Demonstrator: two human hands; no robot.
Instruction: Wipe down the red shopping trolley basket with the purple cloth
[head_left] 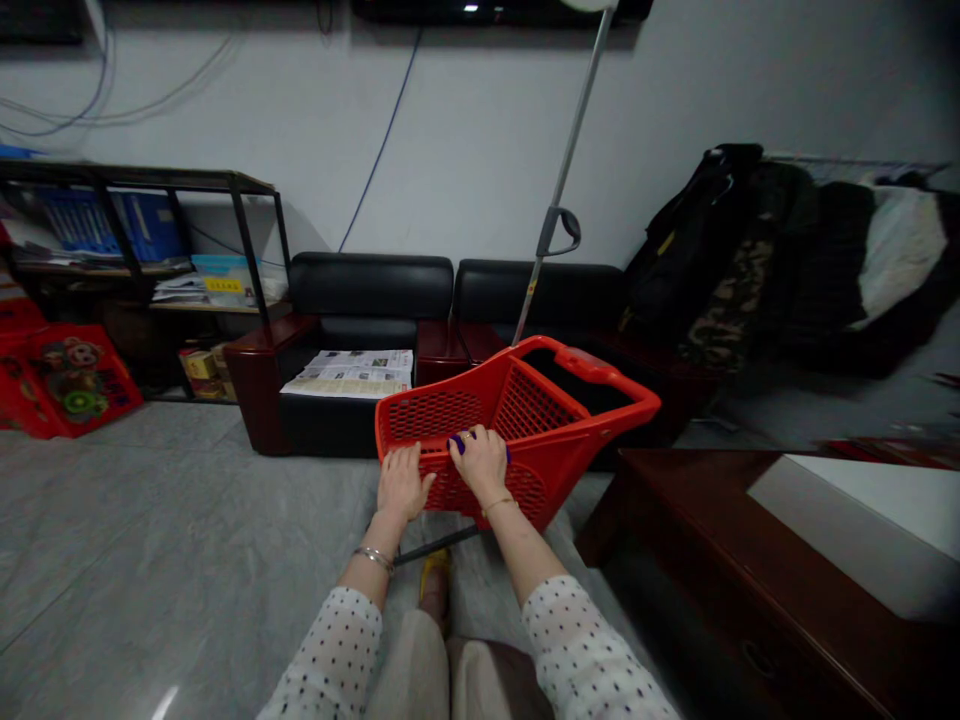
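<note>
A red plastic shopping cart (568, 450) with perforated basket sides stands before me, its handle toward the right. My left hand (403, 482) lies over the near rim, fingers hooked on it and thumb apart. To its right, my right hand (481, 462) is closed at the same rim. A small purple, cloth-like piece (456, 444) shows at both sides of its fingers; most of it is hidden under the hand. Part of the cart's dark lower frame (439, 546) shows below the basket, above my yellow shoe (435, 572).
Behind the cart are black armchairs (371, 285), one bearing newspapers (352, 372). A grey pole (574, 140) with a loop handle rises behind the basket. At right stands a dark wooden table (675, 520), with hanging coats (727, 250) beyond. A metal shelf (240, 230) and red boxes (82, 375) are left.
</note>
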